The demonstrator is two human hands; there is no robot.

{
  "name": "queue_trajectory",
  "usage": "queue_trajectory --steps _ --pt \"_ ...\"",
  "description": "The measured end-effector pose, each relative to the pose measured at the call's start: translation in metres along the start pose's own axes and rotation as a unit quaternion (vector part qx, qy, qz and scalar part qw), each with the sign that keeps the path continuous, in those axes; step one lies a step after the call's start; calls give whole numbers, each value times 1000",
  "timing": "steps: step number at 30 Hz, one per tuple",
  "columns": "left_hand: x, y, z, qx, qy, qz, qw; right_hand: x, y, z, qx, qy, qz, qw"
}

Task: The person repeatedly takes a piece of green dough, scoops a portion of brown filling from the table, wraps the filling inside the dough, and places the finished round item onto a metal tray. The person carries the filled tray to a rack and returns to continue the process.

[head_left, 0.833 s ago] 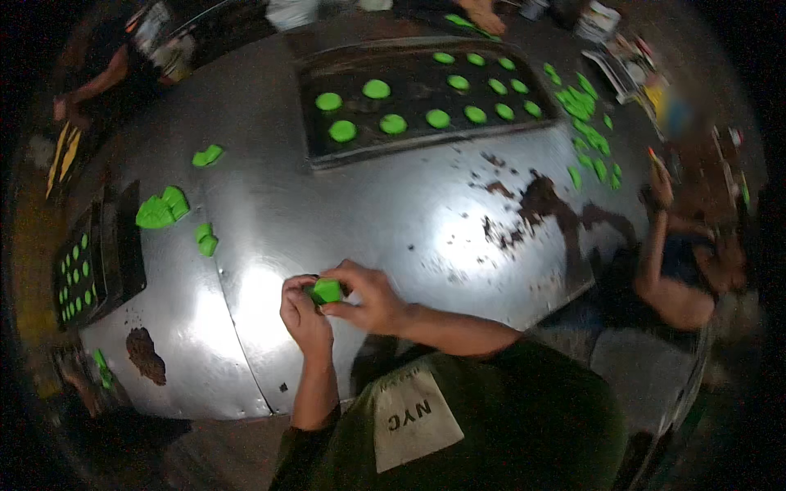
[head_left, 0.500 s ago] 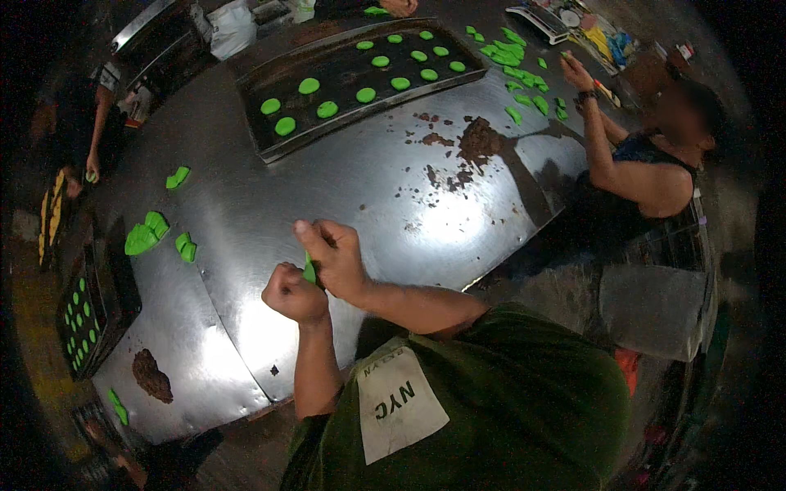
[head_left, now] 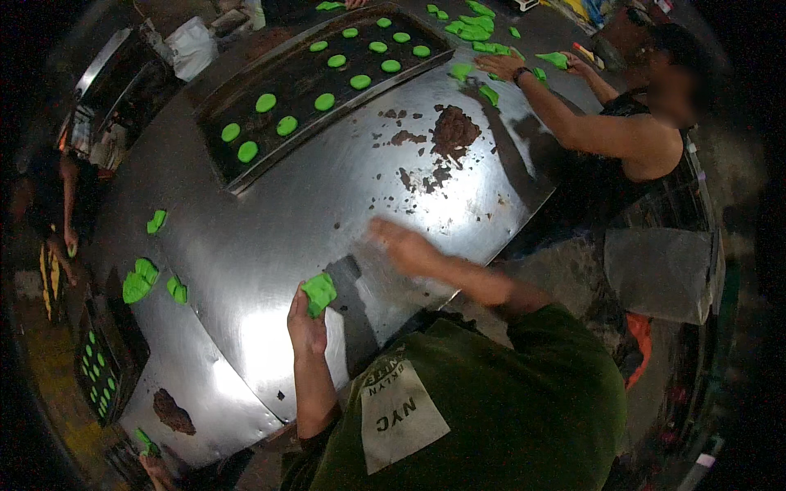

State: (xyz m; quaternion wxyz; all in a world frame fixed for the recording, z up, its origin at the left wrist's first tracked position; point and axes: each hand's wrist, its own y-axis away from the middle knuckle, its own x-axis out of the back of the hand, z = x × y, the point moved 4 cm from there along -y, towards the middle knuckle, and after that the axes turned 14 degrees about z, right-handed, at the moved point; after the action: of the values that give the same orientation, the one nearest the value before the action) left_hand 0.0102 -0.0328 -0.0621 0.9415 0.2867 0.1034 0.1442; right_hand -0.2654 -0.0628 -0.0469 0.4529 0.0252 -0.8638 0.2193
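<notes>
My left hand [head_left: 304, 323] holds a flat piece of bright green dough [head_left: 318, 292] just above the steel table [head_left: 270, 237]. My right hand [head_left: 401, 244] is stretched out over the table, blurred, fingers apart and holding nothing. Ahead, a dark baking tray [head_left: 270, 82] carries several round green dough discs [head_left: 325, 101]. A heap of brown filling [head_left: 455, 128] with scattered crumbs lies to the right of the tray.
More green dough pieces [head_left: 141, 280] lie at the table's left. Another tray of green discs [head_left: 98, 376] sits at the lower left. A person at the right [head_left: 622, 131] reaches toward green pieces [head_left: 483, 82]. Another person [head_left: 49, 204] stands at the left.
My hands have parted: the right one let go of the dough and swung out forward and to the right, the left keeps the piece. The view has shifted right.
</notes>
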Motion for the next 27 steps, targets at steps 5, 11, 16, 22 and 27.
queue_trajectory --steps 5,11,16,22,27 --pt "11 -19 -14 138 161 -10 977 49 -28 205 -135 256 -29 957" --pt "2 -36 -3 116 94 24 989 26 -43 273 -186 296 -83 933" --pt "-6 -36 13 138 175 43 974 29 -33 271 -169 338 -101 920" --pt "11 3 24 129 215 15 968 67 -5 281 -475 -291 218 801" --pt "18 35 26 104 182 7 978 27 11 144 -574 -605 188 519"
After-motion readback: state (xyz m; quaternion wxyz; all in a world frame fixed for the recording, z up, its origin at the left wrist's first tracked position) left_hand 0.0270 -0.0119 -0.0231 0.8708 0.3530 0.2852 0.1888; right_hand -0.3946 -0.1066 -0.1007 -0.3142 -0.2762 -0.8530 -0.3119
